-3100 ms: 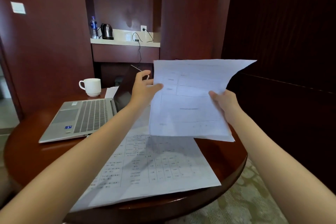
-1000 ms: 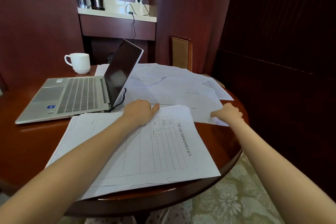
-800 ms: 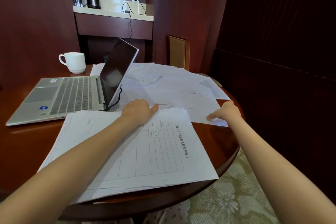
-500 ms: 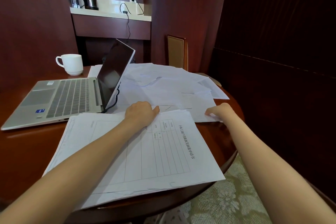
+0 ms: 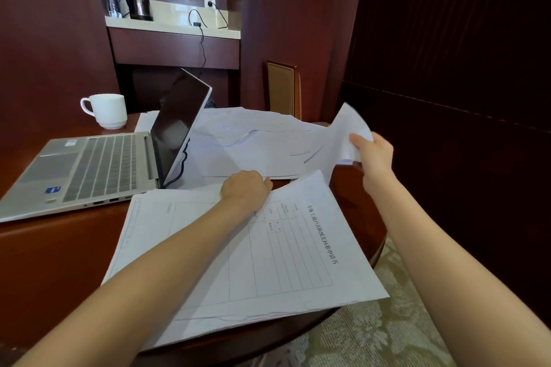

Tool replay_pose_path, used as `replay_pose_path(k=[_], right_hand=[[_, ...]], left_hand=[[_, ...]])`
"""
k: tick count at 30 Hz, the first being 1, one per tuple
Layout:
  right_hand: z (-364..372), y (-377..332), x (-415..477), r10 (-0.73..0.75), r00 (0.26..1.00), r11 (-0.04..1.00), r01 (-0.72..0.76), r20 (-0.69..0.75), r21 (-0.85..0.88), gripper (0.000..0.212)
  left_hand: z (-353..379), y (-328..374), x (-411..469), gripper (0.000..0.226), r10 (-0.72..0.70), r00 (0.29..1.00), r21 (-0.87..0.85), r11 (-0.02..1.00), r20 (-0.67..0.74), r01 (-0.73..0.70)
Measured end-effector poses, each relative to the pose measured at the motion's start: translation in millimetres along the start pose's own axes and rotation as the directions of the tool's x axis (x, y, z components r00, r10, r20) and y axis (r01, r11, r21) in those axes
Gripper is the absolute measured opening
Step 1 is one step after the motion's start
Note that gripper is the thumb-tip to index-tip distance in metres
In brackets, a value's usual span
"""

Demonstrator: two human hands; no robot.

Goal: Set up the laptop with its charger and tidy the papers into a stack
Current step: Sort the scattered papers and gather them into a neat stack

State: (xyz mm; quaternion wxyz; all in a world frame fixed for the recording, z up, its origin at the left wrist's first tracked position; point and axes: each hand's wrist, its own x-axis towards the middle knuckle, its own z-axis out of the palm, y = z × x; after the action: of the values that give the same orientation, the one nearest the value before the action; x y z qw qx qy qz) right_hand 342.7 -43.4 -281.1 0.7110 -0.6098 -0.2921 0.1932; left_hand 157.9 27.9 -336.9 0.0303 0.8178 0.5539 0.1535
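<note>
Right-hand grip [image 5: 372,155] pinches one white paper sheet [image 5: 343,134], raised off the round reddish wooden tabletop [image 5: 59,247]. Left hand [image 5: 246,191] rests, fingers curled, on the printed white paper stack [image 5: 283,262]; the open silver laptop [image 5: 89,170] lies left.

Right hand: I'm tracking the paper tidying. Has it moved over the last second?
Yes. The right hand has risen off the table near its right rim, lifting a loose sheet by its edge.

Item: head view, sole camera. I read it at the wearer's head, facing forward and down, close over the round surface [image 5: 59,247], wall shelf [image 5: 173,28] far behind.
</note>
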Motion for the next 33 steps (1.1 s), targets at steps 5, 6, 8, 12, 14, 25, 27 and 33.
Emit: replay_pose_path(k=[5,6,8,12,14,25,27,33], right_hand=[[-0.7,-41.1,-10.1,-0.225,0.974,0.973,0.224,-0.002,0.062,0.006],[0.5,-46.3,-12.9,-0.244,0.97,0.968,0.243,0.008,0.066,0.009],[4.6,-51.4,-18.4,-0.234,0.972,0.967,0.229,0.033,0.113,0.02],[18.5,-43.8,-24.6,-0.225,0.962,0.974,0.223,0.154,0.031,0.005],[25.6,-39.6,-27.1,-0.223,0.958,0.971,0.235,0.18,-0.052,0.018],[12.0,-24.3,-41.9,0.037,0.617,0.981,0.127,0.786,-0.146,0.044],[9.2,-10.5,-41.9,0.146,0.65,0.97,0.052,0.746,-0.236,0.048],[-3.3,17.2,-30.9,0.368,0.791,0.825,-0.52,0.489,0.22,0.041]], left_hand=[[-0.4,5.0,3.0,0.041,-0.025,1.0,-0.035,0.999,-0.011,0.025],[-1.2,4.5,3.1,0.038,-0.026,1.0,-0.062,0.998,-0.013,0.025],[-1.6,3.9,5.2,0.023,0.008,0.999,-0.193,0.981,-0.035,-0.015],[-22.6,10.3,3.6,0.061,0.205,0.978,-0.689,0.705,-0.029,-0.168],[-35.6,18.5,3.0,0.073,0.292,0.949,-0.72,0.632,-0.123,-0.287],[-69.9,-2.3,6.5,0.016,-0.012,0.941,-0.734,0.63,-0.338,-0.256],[-70.5,-11.7,5.1,0.026,-0.053,0.953,-0.752,0.628,-0.297,-0.199],[-77.1,-37.4,-3.7,0.021,0.049,0.968,-0.816,0.527,-0.248,-0.236]])
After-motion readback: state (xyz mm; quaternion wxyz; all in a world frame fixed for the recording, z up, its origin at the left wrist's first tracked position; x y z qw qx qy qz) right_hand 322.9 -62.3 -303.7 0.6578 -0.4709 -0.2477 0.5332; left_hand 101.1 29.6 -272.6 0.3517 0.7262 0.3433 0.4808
